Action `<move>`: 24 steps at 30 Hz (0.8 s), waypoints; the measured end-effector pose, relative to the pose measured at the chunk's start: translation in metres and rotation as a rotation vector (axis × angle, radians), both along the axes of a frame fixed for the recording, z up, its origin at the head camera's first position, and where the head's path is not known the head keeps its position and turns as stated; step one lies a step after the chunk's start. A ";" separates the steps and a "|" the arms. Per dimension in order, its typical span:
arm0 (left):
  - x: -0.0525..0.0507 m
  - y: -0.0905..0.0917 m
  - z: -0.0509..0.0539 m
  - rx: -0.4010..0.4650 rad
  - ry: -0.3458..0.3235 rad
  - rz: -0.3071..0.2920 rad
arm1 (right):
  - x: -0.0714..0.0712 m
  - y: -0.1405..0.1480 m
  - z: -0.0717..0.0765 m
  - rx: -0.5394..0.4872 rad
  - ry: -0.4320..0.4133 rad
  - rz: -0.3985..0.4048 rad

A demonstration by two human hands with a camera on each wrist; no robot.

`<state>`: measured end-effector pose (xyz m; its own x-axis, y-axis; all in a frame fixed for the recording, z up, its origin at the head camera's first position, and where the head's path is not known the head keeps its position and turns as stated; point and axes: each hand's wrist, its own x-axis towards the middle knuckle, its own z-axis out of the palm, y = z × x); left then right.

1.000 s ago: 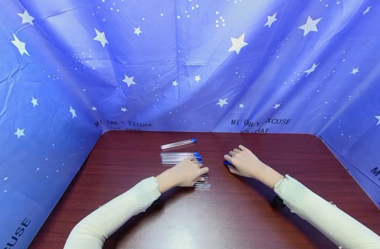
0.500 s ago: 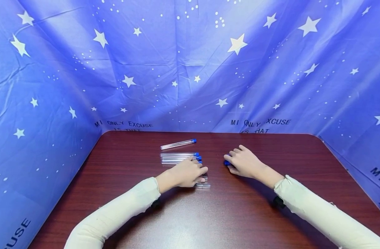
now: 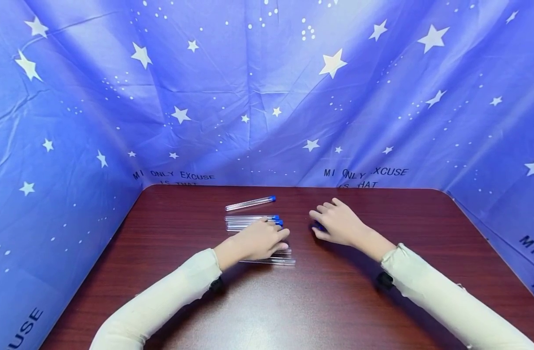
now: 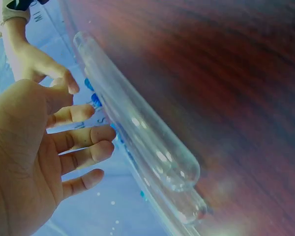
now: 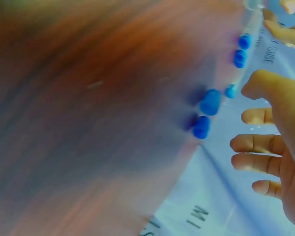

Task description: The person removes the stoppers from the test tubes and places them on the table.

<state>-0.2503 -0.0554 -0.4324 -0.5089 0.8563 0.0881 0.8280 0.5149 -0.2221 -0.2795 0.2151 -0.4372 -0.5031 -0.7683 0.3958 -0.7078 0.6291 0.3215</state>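
Note:
Clear uncapped tubes (image 3: 282, 261) lie on the table under and in front of the left hand (image 3: 256, 240); they look large beside it in the left wrist view (image 4: 142, 128). That hand (image 4: 34, 152) has its fingers loosely bent, apart from the tubes, holding nothing. The right hand (image 3: 340, 224) hovers over loose blue caps, mostly hidden beneath it. Two blue caps (image 5: 210, 102) show in the right wrist view, with a gap between them and the relaxed fingers of the right hand (image 5: 285, 142).
Several blue-capped tubes (image 3: 245, 222) lie side by side just beyond the left hand. Another capped tube (image 3: 250, 203) lies slanted farther back. A blue star-printed cloth (image 3: 249, 97) stands behind and beside the dark red table (image 3: 258, 311).
The right hand has lifted off the blue caps and shifted slightly left and back. The left hand has moved slightly left and back, exposing more of the clear tubes.

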 end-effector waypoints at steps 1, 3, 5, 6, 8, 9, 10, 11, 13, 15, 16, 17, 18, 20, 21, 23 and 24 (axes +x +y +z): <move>-0.001 -0.002 0.001 0.015 0.006 0.001 | 0.000 -0.003 0.002 -0.019 -0.009 0.000; -0.002 -0.005 0.003 0.044 0.025 0.004 | -0.001 -0.009 0.006 -0.062 -0.029 -0.001; -0.005 -0.009 0.005 0.085 0.060 0.005 | -0.002 -0.017 0.010 -0.106 -0.058 0.000; -0.006 -0.011 0.006 0.107 0.082 0.006 | -0.002 -0.021 0.011 -0.127 -0.075 -0.001; -0.009 -0.016 0.006 0.154 0.131 0.007 | -0.002 -0.029 0.014 -0.160 -0.108 0.004; -0.011 -0.019 0.006 0.173 0.155 0.009 | -0.002 -0.033 0.014 -0.170 -0.125 0.007; -0.012 -0.021 0.006 0.189 0.176 0.014 | -0.002 -0.037 0.015 -0.178 -0.141 0.013; -0.014 -0.024 0.006 0.199 0.193 0.020 | -0.002 -0.041 0.015 -0.181 -0.155 0.017; -0.016 -0.029 0.005 0.209 0.215 0.033 | -0.003 -0.049 0.014 -0.179 -0.183 0.024; -0.018 -0.033 0.004 0.201 0.226 0.049 | -0.004 -0.056 0.012 -0.167 -0.213 0.021; -0.019 -0.035 0.004 0.197 0.225 0.056 | -0.005 -0.059 0.011 -0.160 -0.230 0.018; -0.019 -0.036 0.004 0.190 0.225 0.062 | -0.006 -0.061 0.010 -0.152 -0.248 0.015; -0.020 -0.038 0.003 0.185 0.225 0.066 | -0.006 -0.063 0.008 -0.145 -0.268 0.011; -0.021 -0.040 0.002 0.172 0.222 0.070 | -0.007 -0.067 0.006 -0.130 -0.303 0.006; -0.021 -0.041 0.001 0.166 0.222 0.071 | -0.008 -0.069 0.005 -0.122 -0.319 0.005; -0.022 -0.042 -0.001 0.152 0.218 0.077 | -0.008 -0.072 0.003 -0.105 -0.339 0.004; -0.022 -0.043 -0.002 0.145 0.217 0.079 | -0.008 -0.073 0.002 -0.098 -0.347 0.004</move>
<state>-0.2725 -0.0982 -0.4343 -0.5295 0.7852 0.3210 0.7249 0.6154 -0.3095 -0.2877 0.1418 -0.4348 -0.6174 -0.7375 0.2739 -0.7667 0.6420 0.0002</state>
